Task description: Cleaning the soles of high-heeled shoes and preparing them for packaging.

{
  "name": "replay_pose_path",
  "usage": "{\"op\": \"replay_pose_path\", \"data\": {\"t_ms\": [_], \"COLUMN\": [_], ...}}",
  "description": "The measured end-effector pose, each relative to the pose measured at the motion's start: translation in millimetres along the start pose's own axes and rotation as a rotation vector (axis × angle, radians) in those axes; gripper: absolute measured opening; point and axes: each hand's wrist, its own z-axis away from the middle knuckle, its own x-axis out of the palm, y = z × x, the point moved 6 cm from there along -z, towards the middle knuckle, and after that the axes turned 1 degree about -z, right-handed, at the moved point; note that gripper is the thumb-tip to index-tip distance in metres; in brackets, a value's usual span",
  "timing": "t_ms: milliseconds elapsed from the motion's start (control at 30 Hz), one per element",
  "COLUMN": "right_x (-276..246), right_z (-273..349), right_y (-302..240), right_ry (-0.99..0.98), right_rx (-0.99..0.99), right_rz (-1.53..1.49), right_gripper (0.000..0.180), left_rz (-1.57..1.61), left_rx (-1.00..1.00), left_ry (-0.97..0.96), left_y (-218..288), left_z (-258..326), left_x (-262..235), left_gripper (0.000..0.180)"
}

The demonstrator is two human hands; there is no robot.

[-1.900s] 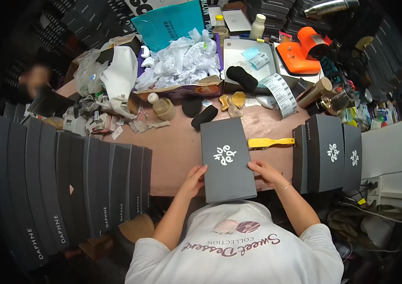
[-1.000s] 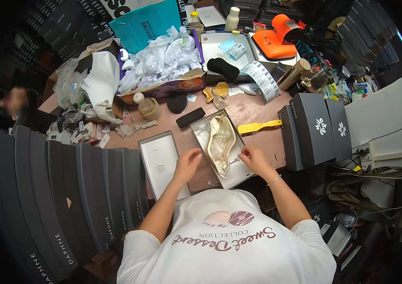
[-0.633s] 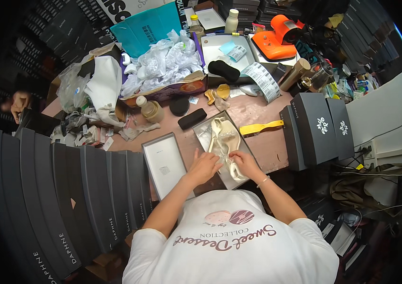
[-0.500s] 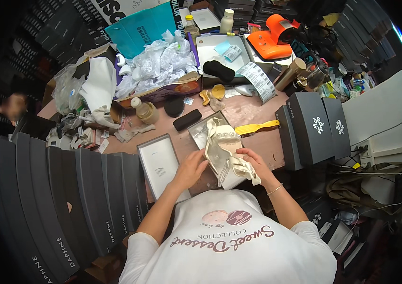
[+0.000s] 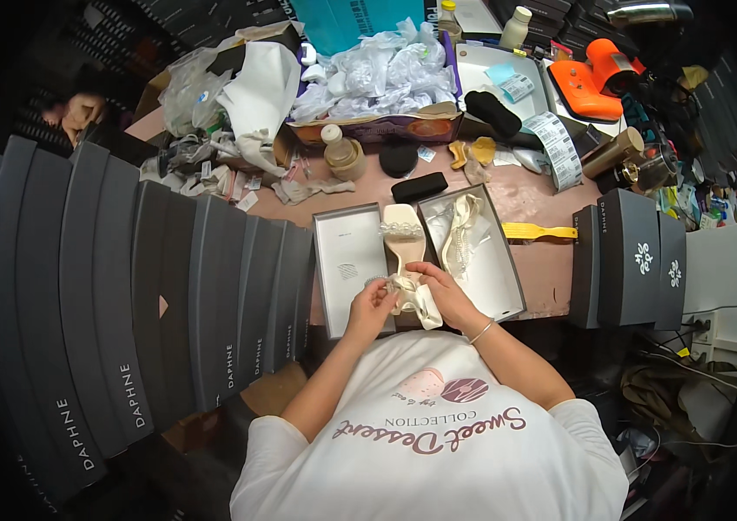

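A cream sandal (image 5: 406, 247) with a beaded toe band is held toe-away in front of my shirt. My left hand (image 5: 372, 306) is closed, its fingers pinching the ankle strap. My right hand (image 5: 440, 293) is closed around the sandal's heel end, its fingertips by the insole. To the right, a second cream sandal (image 5: 462, 239) lies in the open shoe box (image 5: 494, 291), partly over clear wrapping. The white-lined box lid (image 5: 347, 239) lies on the left, its right edge partly behind the held sandal.
Stacked dark shoe boxes (image 5: 168, 304) stand at left; more boxes (image 5: 629, 260) stand at right. A yellow tool (image 5: 540, 231), a black brush-like block (image 5: 419, 187) and a bottle (image 5: 344, 156) lie beyond. A carton of crumpled plastic (image 5: 377, 74) stands at the back.
One sandal has come out of the box and moved left between lid and box, both hands on it. The other now lies in the box alone. The whole view has shifted.
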Motion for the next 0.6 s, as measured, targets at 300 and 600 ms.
{"op": "replay_pose_path", "data": {"t_ms": [300, 600], "right_x": [-34, -6], "right_z": [40, 8], "right_y": [27, 31], "right_ry": [-0.070, -0.136], "right_rx": [-0.076, -0.067], "right_rz": [0.642, 0.898], "right_gripper": [0.065, 0.054], "left_rz": [-0.287, -0.507], "left_rx": [0.065, 0.267], "left_ry": [-0.119, -0.282], "left_y": [26, 86], "left_z": [-26, -71], "left_x": [-6, 45], "left_gripper": [0.021, 0.027]}}
